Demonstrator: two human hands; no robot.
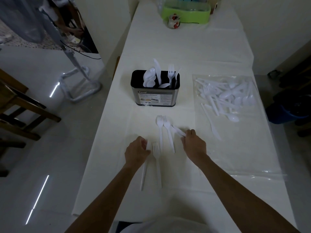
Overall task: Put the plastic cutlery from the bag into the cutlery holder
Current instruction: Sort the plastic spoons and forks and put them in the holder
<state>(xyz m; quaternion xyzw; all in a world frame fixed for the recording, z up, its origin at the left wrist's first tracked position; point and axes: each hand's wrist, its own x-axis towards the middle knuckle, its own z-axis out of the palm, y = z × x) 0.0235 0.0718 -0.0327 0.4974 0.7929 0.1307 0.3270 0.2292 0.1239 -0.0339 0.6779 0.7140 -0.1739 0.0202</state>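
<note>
A black and steel cutlery holder point(155, 96) stands mid-table with white plastic spoons, a knife and forks upright in it. To its right lies a clear plastic bag point(239, 125) with several white spoons, forks and knives on it. Two loose forks point(164, 130) lie side by side in front of the holder. My left hand point(137, 153) is closed on a white piece whose handle point(144, 174) sticks out below it, beside another fork point(157, 158). My right hand point(194, 142) pinches a white piece of cutlery point(178, 131) lying on the table.
The table wears a white cloth point(185, 47). At its far end stand a green tray point(186, 14) and a small painted jar point(174, 21). A wooden chair point(18, 113) and a metal stand point(79, 84) are on the floor at left. A blue bucket point(286, 113) sits right.
</note>
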